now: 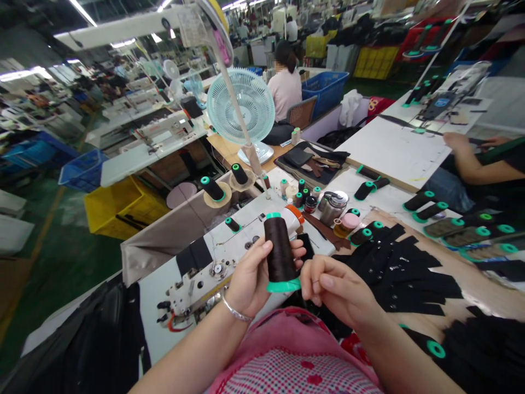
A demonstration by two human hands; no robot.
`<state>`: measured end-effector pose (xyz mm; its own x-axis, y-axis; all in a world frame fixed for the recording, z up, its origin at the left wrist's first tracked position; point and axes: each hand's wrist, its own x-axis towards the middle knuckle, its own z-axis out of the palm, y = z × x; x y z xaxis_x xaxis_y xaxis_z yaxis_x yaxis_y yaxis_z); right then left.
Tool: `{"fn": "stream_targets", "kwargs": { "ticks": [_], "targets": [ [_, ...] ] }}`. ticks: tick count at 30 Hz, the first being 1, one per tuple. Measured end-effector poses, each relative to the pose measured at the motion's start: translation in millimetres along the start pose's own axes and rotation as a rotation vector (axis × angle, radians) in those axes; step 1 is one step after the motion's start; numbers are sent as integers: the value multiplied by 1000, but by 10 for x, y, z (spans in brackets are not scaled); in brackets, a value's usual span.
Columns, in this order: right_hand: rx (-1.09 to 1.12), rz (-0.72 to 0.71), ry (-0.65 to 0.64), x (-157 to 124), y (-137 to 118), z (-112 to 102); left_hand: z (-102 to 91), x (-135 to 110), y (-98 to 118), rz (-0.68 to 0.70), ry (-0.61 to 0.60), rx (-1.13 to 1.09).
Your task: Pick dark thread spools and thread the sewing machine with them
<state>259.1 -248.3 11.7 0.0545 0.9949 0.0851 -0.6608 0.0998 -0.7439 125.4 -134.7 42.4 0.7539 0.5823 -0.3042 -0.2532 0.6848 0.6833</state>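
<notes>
Centrally, a dark thread spool (281, 254) with green ends is held clear of the counter (152, 323), near upright, its narrow top leaning slightly toward the left of the frame and its wide base nearest the wearer. The left hand (252, 279), with a silver bracelet (238, 311) at the wrist, grips it, the thumb on the near side and the fingertips showing beyond its right flank. The right hand (338, 284) is just beside the base, fingers curled and thumb and forefinger pinched together; whether a thread runs between them is too fine to tell, as is any contact with the spool. Behind and left of the hands, in the lower left-centre, is a white sewing machine (191, 290); black fabric strips (404, 268) are spread at centre right.

The step in hand appears to be the handling of the spool's loose end, judged from the paired grip and pinch. The next move would call for a steady left hold and a light, precise right pinch, with the strand kept free of the base rim and not allowed to slacken.
</notes>
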Motion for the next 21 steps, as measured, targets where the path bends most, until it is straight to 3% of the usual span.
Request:
{"fn": "stream_targets", "kwargs": {
  "ticks": [6,12,21],
  "targets": [
    [-5,6,38,-8,44,11,20,38,-99,93,-17,127],
    [36,-44,133,5,125,-1,95,45,-105,80,11,136],
    [192,-15,187,83,184,-56,74,88,-154,45,-145,4]
  ]
}}
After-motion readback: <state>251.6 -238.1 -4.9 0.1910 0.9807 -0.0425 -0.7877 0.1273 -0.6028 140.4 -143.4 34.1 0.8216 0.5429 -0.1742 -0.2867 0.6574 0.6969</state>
